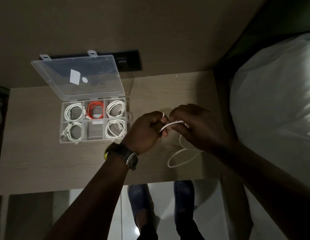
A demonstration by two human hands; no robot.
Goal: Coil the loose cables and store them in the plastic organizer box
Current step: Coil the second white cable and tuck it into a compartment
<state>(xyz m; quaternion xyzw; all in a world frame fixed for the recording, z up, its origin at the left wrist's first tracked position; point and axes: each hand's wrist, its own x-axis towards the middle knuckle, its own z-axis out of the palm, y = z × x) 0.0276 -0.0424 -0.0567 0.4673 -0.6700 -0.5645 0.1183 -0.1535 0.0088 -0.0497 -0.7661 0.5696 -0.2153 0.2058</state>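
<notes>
Nearest me, a slack loop of the white cable (181, 156) lies on the wooden table (47, 161) just below my grip. Both hands pinch that cable: left hand (147, 130) curled around one end, right hand (194, 125) holding the strand between fingertips. Left of the grip sits the open organizer box (94, 138), five compartments holding coiled cables, one orange cable (95, 110).

head cam | worn — looks steeply down | close over desk (47, 161) edge — feet below | single view
</notes>
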